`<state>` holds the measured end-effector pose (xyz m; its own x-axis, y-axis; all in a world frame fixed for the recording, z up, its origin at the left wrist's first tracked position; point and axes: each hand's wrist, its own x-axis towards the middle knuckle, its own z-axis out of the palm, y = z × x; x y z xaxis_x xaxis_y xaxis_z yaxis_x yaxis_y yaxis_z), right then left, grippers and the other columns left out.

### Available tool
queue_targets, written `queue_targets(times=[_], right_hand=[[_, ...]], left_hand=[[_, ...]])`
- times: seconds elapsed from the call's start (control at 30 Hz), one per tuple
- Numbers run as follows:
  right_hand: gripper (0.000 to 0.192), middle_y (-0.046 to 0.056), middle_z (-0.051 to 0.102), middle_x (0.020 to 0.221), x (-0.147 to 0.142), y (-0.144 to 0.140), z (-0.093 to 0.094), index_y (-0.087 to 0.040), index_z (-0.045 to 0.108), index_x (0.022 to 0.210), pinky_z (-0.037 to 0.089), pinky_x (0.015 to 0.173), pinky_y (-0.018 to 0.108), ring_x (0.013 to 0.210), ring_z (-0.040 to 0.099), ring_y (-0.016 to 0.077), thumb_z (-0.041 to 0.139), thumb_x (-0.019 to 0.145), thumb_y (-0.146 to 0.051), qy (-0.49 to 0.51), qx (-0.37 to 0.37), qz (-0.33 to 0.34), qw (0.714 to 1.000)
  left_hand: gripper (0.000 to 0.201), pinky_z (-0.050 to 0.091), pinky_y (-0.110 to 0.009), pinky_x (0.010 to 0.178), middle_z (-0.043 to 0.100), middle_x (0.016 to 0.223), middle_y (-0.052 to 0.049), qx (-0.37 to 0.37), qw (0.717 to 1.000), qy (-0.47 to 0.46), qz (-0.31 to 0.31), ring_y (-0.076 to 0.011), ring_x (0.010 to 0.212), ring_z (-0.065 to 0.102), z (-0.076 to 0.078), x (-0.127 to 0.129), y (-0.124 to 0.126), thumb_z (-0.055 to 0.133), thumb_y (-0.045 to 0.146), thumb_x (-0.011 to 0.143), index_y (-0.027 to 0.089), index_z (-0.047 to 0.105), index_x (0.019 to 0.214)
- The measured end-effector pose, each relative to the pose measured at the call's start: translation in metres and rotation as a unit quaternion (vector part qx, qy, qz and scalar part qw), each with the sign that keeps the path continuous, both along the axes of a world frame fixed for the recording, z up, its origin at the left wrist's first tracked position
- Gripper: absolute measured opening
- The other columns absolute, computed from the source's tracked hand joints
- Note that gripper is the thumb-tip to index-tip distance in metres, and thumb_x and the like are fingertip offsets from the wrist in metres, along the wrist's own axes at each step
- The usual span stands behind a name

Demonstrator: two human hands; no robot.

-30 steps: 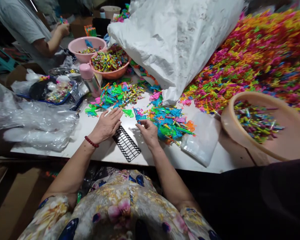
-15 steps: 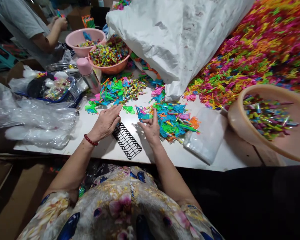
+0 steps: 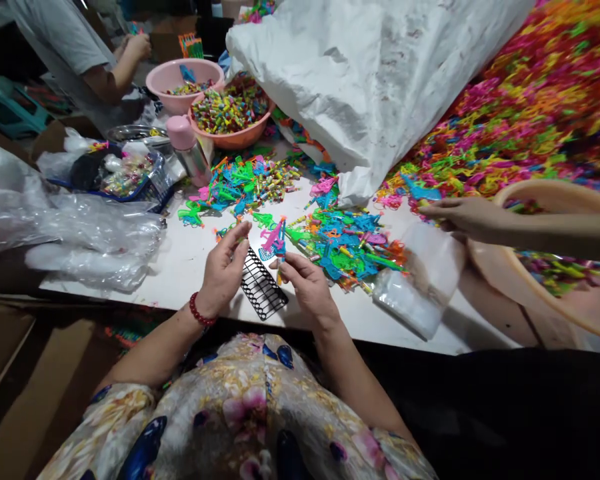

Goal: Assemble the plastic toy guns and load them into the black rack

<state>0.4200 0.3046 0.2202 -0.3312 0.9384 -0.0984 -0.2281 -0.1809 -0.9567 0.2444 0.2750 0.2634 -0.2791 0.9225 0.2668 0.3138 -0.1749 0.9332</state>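
Observation:
My right hand (image 3: 305, 288) is raised above the white table (image 3: 190, 260) and pinches a few small plastic toy pieces (image 3: 275, 241), pink and blue, by their lower ends. My left hand (image 3: 223, 270) hovers just left of them, fingers curled, with a small green piece at its fingertips. Below both hands a black plastic grid rack (image 3: 263, 290) lies on the table. A loose pile of blue, green and orange toy pieces (image 3: 347, 243) sits just right of my hands.
A co-worker's hand (image 3: 463, 217) reaches in from the right over a clear bag (image 3: 415, 283) and a tan basin (image 3: 565, 267). A white sack (image 3: 375, 80), a huge colourful heap (image 3: 520, 113), two pink bowls (image 3: 230, 113), a pink-capped bottle (image 3: 190, 150) and clear bags (image 3: 95, 240) crowd the table. Another person (image 3: 80, 53) stands far left.
My hands lifted off the table and the rack; the right one now holds up pink and blue pieces. A co-worker's hand came in from the right.

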Motion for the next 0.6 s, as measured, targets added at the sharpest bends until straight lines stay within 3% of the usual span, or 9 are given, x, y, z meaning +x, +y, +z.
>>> queue_targets(times=[0.13,0.23,0.47,0.6], right_hand=[[0.035,0.004,0.077,0.089,0.003,-0.007,0.001,-0.025,0.077,0.101,0.055,0.076,0.032,0.079,0.067,0.0171,0.08,0.074,-0.046,0.048,-0.055,0.026,0.997],[0.037,0.004,0.077,0.087,0.004,-0.008,-0.004,-0.025,0.078,0.098,0.056,0.08,0.035,0.08,0.069,0.0188,0.083,0.07,-0.047,0.063,-0.073,0.022,0.995],[0.034,0.004,0.077,0.089,0.005,-0.009,-0.017,-0.023,0.078,0.099,0.054,0.078,0.031,0.081,0.068,0.017,0.08,0.074,-0.045,0.035,-0.06,0.022,0.997],[0.042,0.001,0.074,0.085,-0.001,-0.009,-0.025,-0.023,0.074,0.109,0.051,0.068,0.027,0.074,0.064,0.0148,0.079,0.073,-0.044,-0.017,-0.025,0.035,0.999]], left_hand=[[0.045,0.056,-0.031,0.079,0.074,0.1,-0.008,-0.074,0.993,-0.09,-0.031,-0.0196,0.092,0.069,-0.013,0.007,0.003,0.061,0.057,0.09,0.018,0.073,0.109],[0.045,0.049,-0.026,0.064,0.069,0.073,-0.003,-0.108,0.986,-0.123,-0.044,-0.0144,0.068,0.06,-0.016,0.013,0.001,0.068,0.061,0.081,0.017,0.076,0.085],[0.038,0.045,-0.025,0.062,0.068,0.069,-0.001,-0.11,0.983,-0.141,-0.033,-0.0125,0.063,0.054,-0.025,0.02,-0.002,0.073,0.055,0.077,0.018,0.076,0.079],[0.033,0.043,-0.024,0.058,0.066,0.067,0.001,-0.103,0.986,-0.129,0.025,-0.0118,0.06,0.053,-0.042,0.021,-0.001,0.071,0.05,0.08,0.018,0.075,0.078]])
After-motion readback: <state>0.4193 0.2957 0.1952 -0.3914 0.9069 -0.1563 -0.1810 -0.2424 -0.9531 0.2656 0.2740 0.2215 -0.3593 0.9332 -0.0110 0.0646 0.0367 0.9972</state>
